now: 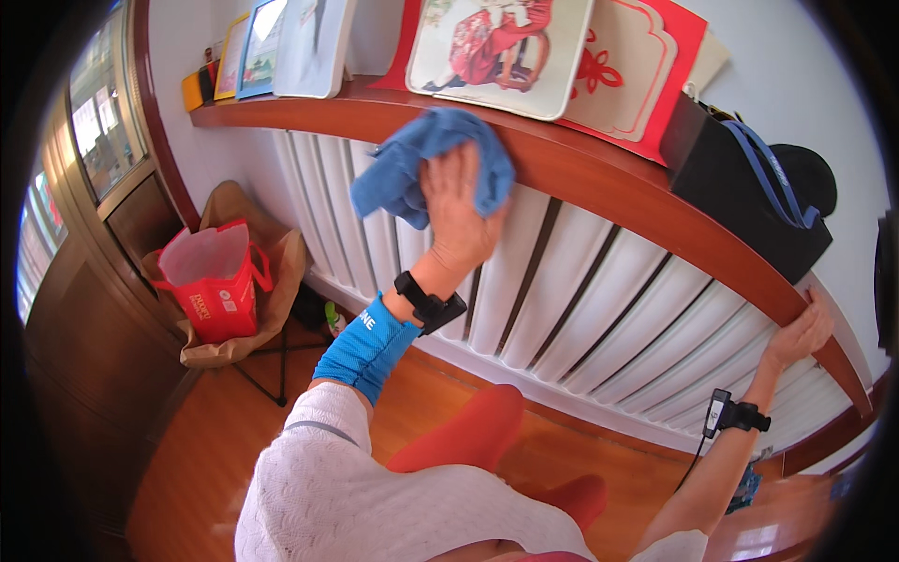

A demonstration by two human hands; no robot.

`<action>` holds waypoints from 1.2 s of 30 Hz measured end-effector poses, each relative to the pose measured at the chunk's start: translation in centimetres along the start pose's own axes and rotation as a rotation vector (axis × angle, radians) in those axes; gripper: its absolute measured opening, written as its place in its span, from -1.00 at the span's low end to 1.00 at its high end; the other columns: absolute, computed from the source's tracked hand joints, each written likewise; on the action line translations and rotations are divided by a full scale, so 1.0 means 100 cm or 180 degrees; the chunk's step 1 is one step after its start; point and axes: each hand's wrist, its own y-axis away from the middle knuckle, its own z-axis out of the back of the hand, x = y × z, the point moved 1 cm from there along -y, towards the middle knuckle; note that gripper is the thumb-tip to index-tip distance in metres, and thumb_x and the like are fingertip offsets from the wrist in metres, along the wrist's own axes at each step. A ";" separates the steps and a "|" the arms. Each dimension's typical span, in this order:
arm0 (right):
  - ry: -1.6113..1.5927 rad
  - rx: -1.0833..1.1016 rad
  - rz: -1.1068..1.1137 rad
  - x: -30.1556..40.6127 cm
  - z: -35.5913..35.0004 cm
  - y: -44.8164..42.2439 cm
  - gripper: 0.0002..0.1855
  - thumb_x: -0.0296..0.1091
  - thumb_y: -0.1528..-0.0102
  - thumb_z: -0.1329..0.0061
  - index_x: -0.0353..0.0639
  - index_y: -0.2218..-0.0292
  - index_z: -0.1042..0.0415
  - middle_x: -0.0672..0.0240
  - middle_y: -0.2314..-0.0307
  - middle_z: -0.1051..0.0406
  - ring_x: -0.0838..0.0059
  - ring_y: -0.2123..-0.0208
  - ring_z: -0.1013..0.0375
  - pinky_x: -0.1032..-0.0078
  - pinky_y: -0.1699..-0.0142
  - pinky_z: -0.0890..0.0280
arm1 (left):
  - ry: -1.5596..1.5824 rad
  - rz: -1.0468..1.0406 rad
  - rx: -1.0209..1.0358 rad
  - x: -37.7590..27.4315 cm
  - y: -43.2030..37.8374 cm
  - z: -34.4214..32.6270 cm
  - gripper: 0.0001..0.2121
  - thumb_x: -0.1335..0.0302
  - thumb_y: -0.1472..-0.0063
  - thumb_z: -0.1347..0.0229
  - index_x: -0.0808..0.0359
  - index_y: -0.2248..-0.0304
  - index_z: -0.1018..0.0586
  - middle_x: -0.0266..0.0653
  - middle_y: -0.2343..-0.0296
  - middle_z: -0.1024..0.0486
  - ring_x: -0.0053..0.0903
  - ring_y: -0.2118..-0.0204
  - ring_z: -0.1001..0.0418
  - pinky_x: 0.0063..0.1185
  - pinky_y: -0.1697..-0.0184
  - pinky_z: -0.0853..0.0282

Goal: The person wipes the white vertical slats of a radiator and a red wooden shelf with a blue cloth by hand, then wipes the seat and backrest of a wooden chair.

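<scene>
My left hand [460, 204] presses a crumpled blue cloth [393, 175] against the front edge of a reddish-brown wooden shelf [597, 183]. The cloth bunches around the fingers and covers part of that edge. Farther right along the same shelf, my right hand [804, 330] grips the edge, holding no loose object. Just behind the cloth, a large framed picture [499, 53] leans on the shelf top. A black box [744, 193] sits between the picture and my right hand.
White radiator columns [562, 281] stand beneath the shelf. Smaller picture frames [309, 49] and a red-bordered card [625, 77] line its top. A dark cap [804, 179] lies by the box. At left, a red bag [218, 288] rests in brown paper [284, 281] beside a wooden door [91, 337].
</scene>
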 end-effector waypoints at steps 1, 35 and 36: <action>0.0069 -0.0017 0.0009 0.000 0.003 -0.004 -0.66 -0.34 -0.19 0.41 -0.25 0.33 -0.44 0.24 0.39 -0.44 0.27 0.32 -0.34 0.39 0.13 -0.16 | 0.0070 -0.0360 0.0261 -0.012 0.007 -0.007 -0.45 0.35 -0.06 0.07 0.37 -0.06 -0.17 0.09 -0.06 -0.04 -0.03 -0.13 0.08 -0.25 -0.15 0.27; -0.3347 -0.0309 -0.2839 0.136 0.091 0.060 -0.62 -0.21 -0.21 0.42 -0.26 0.05 -0.17 0.18 0.09 -0.19 0.39 0.08 -0.21 0.40 -0.05 -0.08 | 0.2063 -0.1739 0.1828 -0.246 0.012 -0.048 -0.49 0.18 -0.09 0.02 0.15 -0.04 -0.28 -0.04 0.13 -0.32 -0.07 0.05 -0.21 -0.31 -0.01 -0.10; -0.3237 -0.0332 -0.2716 0.139 0.093 0.052 -0.62 -0.22 -0.21 0.42 -0.25 0.03 -0.15 0.19 0.06 -0.15 0.40 0.06 -0.19 0.41 -0.06 -0.07 | 0.3272 -0.1232 0.2239 -0.253 0.011 -0.047 -0.51 0.17 -0.16 0.10 0.19 -0.04 -0.27 -0.01 0.13 -0.32 -0.16 0.05 -0.21 -0.36 -0.03 -0.06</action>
